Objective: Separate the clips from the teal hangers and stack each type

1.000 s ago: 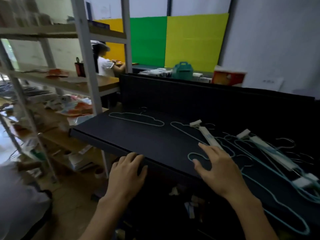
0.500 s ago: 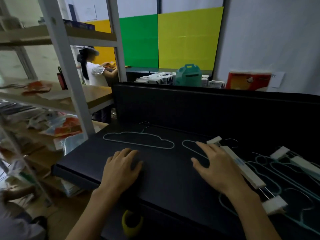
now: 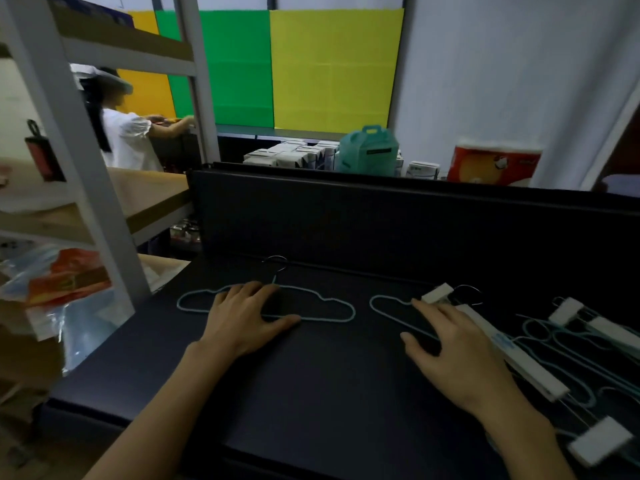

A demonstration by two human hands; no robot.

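Observation:
A single teal wire hanger point(image 3: 325, 304) lies flat on the black table point(image 3: 311, 393), with no clip on it. My left hand point(image 3: 242, 317) rests palm-down on its middle, fingers straight. To the right a second teal hanger point(image 3: 384, 308) carries a white clip bar point(image 3: 512, 355) with a white clip point(image 3: 437, 293) at its far end and another point(image 3: 601, 445) at its near end. My right hand point(image 3: 450, 351) lies flat over this hanger, fingers spread beside the bar. Several more teal hangers point(image 3: 568, 344) with white clips point(image 3: 568, 310) pile at the right edge.
A black upright panel point(image 3: 381, 216) walls the table's far side. A white metal shelf rack point(image 3: 79, 161) with packets stands at the left. Behind the panel are boxes, a teal bag point(image 3: 369, 150) and a red pack point(image 3: 495, 164). A person point(image 3: 124, 133) works in the background.
Both hands have slid forward across the table: the left from the front edge onto the lone hanger, the right along the clip-bar hanger. The camera view has shifted with them.

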